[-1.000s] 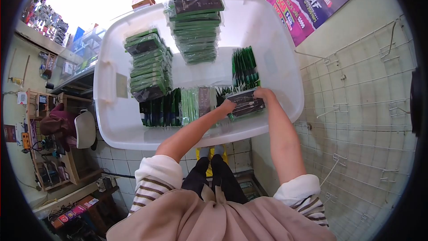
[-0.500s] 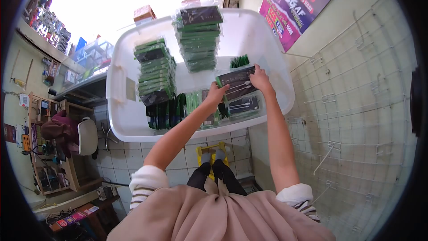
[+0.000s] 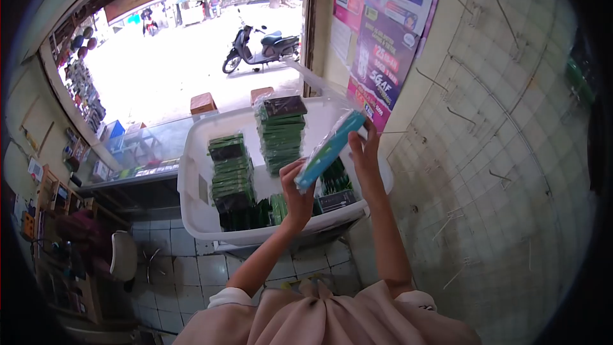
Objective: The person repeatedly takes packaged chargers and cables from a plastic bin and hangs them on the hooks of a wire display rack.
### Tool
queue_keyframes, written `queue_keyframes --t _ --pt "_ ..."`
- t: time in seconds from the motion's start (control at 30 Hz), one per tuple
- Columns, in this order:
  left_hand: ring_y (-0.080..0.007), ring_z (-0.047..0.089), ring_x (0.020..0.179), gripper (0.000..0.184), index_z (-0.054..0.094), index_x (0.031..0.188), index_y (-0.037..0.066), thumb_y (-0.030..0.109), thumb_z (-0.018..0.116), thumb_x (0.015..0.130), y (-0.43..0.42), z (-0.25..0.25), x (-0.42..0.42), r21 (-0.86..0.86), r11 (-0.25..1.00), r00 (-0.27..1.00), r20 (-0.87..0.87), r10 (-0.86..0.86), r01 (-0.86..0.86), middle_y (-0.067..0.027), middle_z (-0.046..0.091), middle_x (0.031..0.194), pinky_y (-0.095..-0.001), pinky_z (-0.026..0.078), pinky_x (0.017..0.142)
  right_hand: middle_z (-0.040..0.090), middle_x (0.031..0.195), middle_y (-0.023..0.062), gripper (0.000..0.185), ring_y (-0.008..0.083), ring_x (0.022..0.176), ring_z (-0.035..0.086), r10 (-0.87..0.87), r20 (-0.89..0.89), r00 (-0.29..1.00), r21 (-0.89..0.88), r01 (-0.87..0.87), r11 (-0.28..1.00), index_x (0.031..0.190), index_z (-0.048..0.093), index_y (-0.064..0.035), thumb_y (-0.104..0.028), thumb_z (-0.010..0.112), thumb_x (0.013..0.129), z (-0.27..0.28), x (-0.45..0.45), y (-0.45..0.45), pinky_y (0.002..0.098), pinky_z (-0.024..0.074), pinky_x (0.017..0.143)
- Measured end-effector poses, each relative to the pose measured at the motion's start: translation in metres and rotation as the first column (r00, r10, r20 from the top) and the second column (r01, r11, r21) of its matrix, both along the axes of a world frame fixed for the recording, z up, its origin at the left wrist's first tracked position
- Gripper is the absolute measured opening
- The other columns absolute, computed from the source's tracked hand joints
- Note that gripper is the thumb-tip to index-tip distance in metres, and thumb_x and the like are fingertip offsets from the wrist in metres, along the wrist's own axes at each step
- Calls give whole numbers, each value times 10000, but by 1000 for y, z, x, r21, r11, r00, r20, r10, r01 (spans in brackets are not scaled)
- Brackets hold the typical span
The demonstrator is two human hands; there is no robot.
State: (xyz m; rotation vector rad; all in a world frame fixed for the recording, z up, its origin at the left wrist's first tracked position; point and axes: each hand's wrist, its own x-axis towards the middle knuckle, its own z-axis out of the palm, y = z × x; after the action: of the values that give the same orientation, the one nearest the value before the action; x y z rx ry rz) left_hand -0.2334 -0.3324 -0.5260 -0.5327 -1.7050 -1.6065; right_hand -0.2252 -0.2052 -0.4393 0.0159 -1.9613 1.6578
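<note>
Fingers of our left hand point(image 3: 297, 195) curl closed round the lower end of the blue-edged pack point(image 3: 329, 151), and our right hand point(image 3: 365, 155) grips its upper end between thumb and fingers. We hold it edge-on and tilted, above the right half of the white tub point(image 3: 189, 204). Beneath it, a dark-faced pack point(image 3: 336, 201) lies toward the near right corner, and green packs point(image 3: 242, 219) line the near edge. Toward the left edge we see one wrapped stack point(image 3: 231, 169); a taller stack point(image 3: 281, 134) stands by the far edge.

By our judgement the work is partway: many packs sit ranked in stacks and rows, while the one between our hands is not yet set down. We cannot tell whether the stacks are finished.

The tub's right edge sits close to the wall with its poster point(image 3: 383, 57) and wire grid point(image 3: 491, 140), so sideways room looks tight there. Above the tub there seems more room, though the taller stack rises past the far edge.
</note>
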Motion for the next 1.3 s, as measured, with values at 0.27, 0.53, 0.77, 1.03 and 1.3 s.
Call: queue_keyframes --t 0.27,0.53,0.77,1.03,1.3 --pt "-328 421 1067 547 471 1069 130 -48 673 593 10 -19 9 -249 965 908 -379 -180 87 -117 395 1081 -469 352 937 392 1179 132 654 194 1063 418 -23 -75 997 -291 0 957 1277 201 -24 -78 584 751 -6 32 -2 306 352 886" --pt "-248 418 977 299 419 946 53 310 502 817 -26 78 35 103 993 850 -516 107 -63 -115 377 989 -480 288 961 475 1105 226 596 321 979 520 -209 -139 968 160 230 960 1271 202 -15 -79 515 767 -4 64 12 352 405 832" --pt "-258 305 1238 540 307 1290 45 249 514 834 -6 170 24 -464 702 807 48 -589 540 -121 352 1315 -377 226 1015 376 1209 222 573 331 1080 437 -130 -251 959 246 193 950 1280 187 -3 -166 490 822 -11 82 28 381 340 917" --pt "-263 295 1247 638 179 1355 55 293 498 856 36 104 36 -127 366 385 407 -828 922 -131 274 1363 -374 271 995 326 1248 266 630 362 1145 387 -213 -147 966 132 233 963 1244 123 14 27 527 760 -6 97 29 398 326 943" --pt "-159 449 1074 613 338 1250 -19 183 651 763 46 76 30 2 423 392 373 -841 906 -114 458 1187 -321 389 884 253 1323 225 570 347 1217 279 12 -169 986 493 74 867 1310 251 -34 -73 502 800 12 114 49 396 221 1008"
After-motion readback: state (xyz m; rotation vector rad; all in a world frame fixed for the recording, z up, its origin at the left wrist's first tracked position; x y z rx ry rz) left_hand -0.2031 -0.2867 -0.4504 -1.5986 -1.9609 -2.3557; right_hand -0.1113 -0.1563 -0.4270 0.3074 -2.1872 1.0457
